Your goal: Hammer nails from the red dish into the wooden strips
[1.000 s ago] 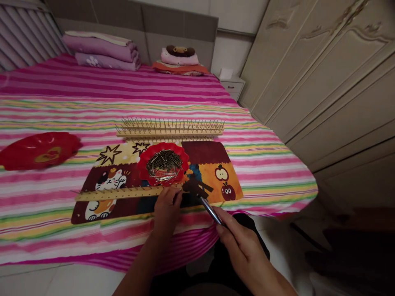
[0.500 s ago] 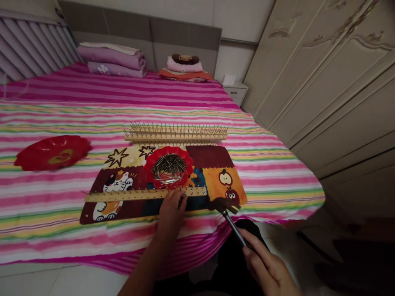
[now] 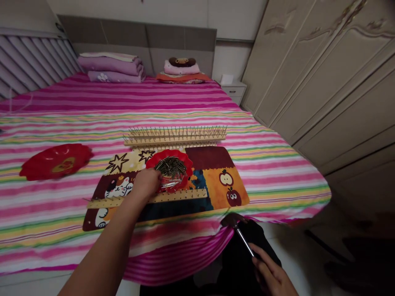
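Left hand: moved off the wooden strip to the bowl's eight o'clock, by the nails; I can't tell its grip.
Right hand: gripping the hammer, lowered to the bowl's four o'clock.
Wooden strip: bowl's six o'clock, no longer steadied.

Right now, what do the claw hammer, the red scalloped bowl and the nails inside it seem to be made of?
The claw hammer looks like metal: silvery, reflective shaft, dull dark head. The scalloped bowl is probably smooth plastic, given its even red colour and wavy rim. The nails seem metal, perhaps steel, from their glints.
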Demonstrator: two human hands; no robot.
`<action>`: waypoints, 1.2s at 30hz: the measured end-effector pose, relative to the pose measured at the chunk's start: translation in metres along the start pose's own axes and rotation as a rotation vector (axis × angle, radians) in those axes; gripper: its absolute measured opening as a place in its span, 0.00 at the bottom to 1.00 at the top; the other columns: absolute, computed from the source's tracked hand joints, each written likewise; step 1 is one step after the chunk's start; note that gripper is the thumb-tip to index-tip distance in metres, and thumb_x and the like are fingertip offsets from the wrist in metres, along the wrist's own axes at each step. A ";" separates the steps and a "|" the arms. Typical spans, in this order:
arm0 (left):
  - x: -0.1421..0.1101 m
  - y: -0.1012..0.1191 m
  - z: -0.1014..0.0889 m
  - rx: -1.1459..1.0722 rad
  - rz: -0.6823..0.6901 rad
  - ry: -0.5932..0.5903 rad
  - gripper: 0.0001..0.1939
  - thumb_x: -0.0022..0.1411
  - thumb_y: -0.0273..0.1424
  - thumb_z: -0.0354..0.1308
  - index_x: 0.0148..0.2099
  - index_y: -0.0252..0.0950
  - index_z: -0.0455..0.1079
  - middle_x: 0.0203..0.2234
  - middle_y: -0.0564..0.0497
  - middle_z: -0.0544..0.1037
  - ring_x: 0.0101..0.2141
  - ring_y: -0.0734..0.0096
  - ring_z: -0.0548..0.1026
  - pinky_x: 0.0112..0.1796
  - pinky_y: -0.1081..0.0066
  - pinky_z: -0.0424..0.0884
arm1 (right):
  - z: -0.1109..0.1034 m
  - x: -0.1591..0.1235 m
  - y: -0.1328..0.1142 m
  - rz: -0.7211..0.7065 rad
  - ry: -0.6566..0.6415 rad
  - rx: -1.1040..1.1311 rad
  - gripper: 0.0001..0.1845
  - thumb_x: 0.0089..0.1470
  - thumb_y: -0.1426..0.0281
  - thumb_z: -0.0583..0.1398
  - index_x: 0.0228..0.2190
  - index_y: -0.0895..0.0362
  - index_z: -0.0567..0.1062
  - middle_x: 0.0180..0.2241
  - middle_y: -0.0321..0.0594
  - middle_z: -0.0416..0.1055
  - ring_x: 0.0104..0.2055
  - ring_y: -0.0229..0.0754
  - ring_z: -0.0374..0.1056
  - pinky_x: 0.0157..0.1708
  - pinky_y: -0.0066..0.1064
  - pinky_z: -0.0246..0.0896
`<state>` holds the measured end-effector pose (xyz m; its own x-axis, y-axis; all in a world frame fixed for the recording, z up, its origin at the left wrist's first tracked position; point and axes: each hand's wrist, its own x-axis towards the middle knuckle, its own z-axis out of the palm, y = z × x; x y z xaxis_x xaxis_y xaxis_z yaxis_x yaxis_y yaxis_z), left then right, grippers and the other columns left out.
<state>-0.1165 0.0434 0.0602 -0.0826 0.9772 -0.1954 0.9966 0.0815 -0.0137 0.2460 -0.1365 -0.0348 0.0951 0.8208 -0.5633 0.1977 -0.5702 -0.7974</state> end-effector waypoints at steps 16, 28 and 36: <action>-0.031 -0.011 -0.008 -0.709 -0.081 0.280 0.10 0.52 0.36 0.55 0.34 0.36 0.71 0.26 0.51 0.77 0.29 0.68 0.74 0.31 0.72 0.68 | -0.001 0.005 0.006 -0.012 -0.019 -0.020 0.38 0.45 0.48 0.55 0.52 0.58 0.67 0.15 0.27 0.52 0.16 0.33 0.48 0.15 0.25 0.39; -0.075 0.046 0.056 -1.429 -0.337 0.261 0.15 0.41 0.39 0.64 0.32 0.37 0.74 0.24 0.55 0.78 0.28 0.73 0.74 0.33 0.74 0.69 | 0.000 0.001 -0.005 0.008 -0.036 -0.115 0.37 0.46 0.50 0.53 0.52 0.61 0.66 0.16 0.28 0.54 0.18 0.34 0.51 0.18 0.26 0.43; -0.070 0.059 0.071 -1.349 -0.340 0.318 0.12 0.45 0.39 0.62 0.32 0.39 0.75 0.25 0.55 0.80 0.31 0.69 0.77 0.36 0.71 0.70 | 0.001 0.001 -0.005 0.005 -0.015 -0.112 0.35 0.46 0.51 0.53 0.52 0.59 0.68 0.16 0.28 0.55 0.18 0.35 0.52 0.18 0.26 0.43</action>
<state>-0.0519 -0.0345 0.0039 -0.4899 0.8596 -0.1453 0.1780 0.2617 0.9486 0.2443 -0.1327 -0.0311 0.0820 0.8170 -0.5708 0.3052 -0.5658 -0.7660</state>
